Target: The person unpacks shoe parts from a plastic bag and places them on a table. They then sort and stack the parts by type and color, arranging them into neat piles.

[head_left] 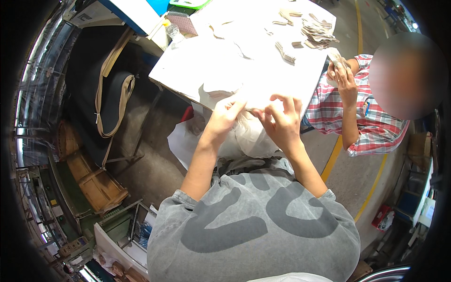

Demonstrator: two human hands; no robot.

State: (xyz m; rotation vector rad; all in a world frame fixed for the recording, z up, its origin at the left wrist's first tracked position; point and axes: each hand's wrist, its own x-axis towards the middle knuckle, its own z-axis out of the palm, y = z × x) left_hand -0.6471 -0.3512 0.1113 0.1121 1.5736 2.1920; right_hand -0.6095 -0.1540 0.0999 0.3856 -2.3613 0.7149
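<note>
At the near edge of the bright white table (188, 66), my left hand (225, 117) is closed, with thumb and fingers pressed together. My right hand (283, 123) is just to its right, its thumb and forefinger pinched and the other fingers curled. Their fingertips nearly meet over a small pale thing too washed out to make out. Just below hangs a whitish, see-through plastic bag (253, 136), bunched near my lap. A small stack of pale cut pieces (221, 88) lies beyond my left hand.
A heap of beige cut strips (318, 33) lies at the table's far right, with several loose pieces (285, 51) nearer. A clear bottle (173, 30) stands far left. At right, a person in a checked shirt (352, 101) handles a pale piece. Beige bands (123, 98) hang at left.
</note>
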